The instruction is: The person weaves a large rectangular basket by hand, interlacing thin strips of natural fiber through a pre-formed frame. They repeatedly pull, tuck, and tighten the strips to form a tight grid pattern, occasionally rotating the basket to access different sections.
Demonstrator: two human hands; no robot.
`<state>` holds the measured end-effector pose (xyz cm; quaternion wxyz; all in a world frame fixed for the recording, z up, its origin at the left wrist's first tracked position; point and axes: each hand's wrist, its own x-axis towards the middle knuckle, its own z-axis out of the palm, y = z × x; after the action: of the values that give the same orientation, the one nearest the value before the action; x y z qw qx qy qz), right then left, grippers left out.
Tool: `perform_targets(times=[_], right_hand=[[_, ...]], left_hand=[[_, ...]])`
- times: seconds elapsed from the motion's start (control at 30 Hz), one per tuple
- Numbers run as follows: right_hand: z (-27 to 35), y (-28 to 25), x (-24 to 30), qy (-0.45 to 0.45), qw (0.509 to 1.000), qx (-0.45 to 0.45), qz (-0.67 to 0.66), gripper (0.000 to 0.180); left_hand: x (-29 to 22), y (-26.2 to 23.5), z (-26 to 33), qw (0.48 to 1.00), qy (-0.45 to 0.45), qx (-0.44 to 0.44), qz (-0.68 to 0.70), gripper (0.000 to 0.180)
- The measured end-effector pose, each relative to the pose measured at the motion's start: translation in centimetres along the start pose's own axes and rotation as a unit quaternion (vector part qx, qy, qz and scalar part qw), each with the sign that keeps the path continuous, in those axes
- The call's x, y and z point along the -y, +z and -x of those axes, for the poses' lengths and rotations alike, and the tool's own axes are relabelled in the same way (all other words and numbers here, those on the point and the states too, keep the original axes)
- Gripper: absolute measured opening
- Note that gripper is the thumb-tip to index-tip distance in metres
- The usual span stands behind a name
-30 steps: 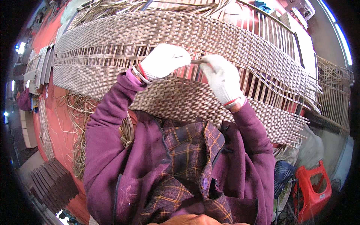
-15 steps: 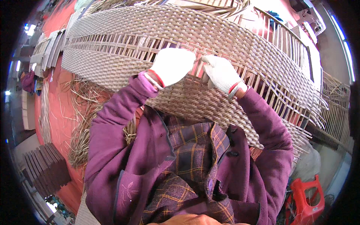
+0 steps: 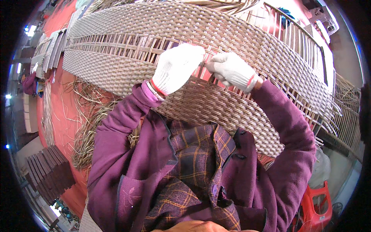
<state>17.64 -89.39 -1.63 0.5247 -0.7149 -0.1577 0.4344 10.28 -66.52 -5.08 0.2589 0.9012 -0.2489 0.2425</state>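
Observation:
A large woven brown wicker panel (image 3: 154,23) lies in front of me, with a band of unfilled gaps running along its middle. Over that band are both my hands, in white knitted gloves. My left hand (image 3: 178,69) is closed, its knuckles up, and hides whatever its fingers hold. Close to its right, my right hand (image 3: 232,71) has thumb and fingers pinched on a brown wicker strand (image 3: 211,78) at the edge of the gap. Only a small gap separates the two hands, and the strand's ends are hidden.
Loose wicker strands (image 3: 87,143) are heaped on the red floor (image 3: 60,120) at left, beside stacked dark slats (image 3: 50,174). A red plastic stool (image 3: 319,207) stands at lower right. More strands (image 3: 228,5) lie beyond the panel, near a slatted frame (image 3: 297,42).
My right hand has moved slightly right and turned, its fingers now pinched closer together. My left hand has shifted slightly, staying closed over the gap.

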Motion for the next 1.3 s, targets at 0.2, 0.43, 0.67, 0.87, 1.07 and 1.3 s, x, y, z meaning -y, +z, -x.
perform_targets(times=[0.2,0.43,0.67,0.87,1.07,1.3], right_hand=[[7.1,0.7,-0.1,0.012,0.994,-0.091,-0.062,0.022],[6.4,-0.1,-2.0,0.056,0.990,-0.131,0.011,0.046],[4.7,-0.8,-2.5,0.032,0.991,-0.072,-0.112,0.047],[4.4,-0.7,-3.0,0.017,0.989,-0.055,-0.135,0.036],[3.0,-0.3,-1.6,0.037,0.994,-0.055,0.082,0.024],[9.6,-0.2,-0.6,0.069,0.977,-0.122,-0.158,0.024]], left_hand=[[-2.1,-0.7,-2.2,0.890,-0.176,0.216,0.361,0.028],[-2.9,1.2,-2.0,0.952,0.007,0.272,-0.139,0.023],[-2.3,1.4,-1.6,0.996,0.040,0.071,-0.035,0.016],[-2.9,4.9,-1.1,0.994,0.011,0.106,-0.039,0.005],[-2.8,4.3,-0.6,0.996,-0.039,0.078,0.014,0.015],[-5.5,2.3,-2.8,0.942,-0.052,0.119,0.310,0.022]])
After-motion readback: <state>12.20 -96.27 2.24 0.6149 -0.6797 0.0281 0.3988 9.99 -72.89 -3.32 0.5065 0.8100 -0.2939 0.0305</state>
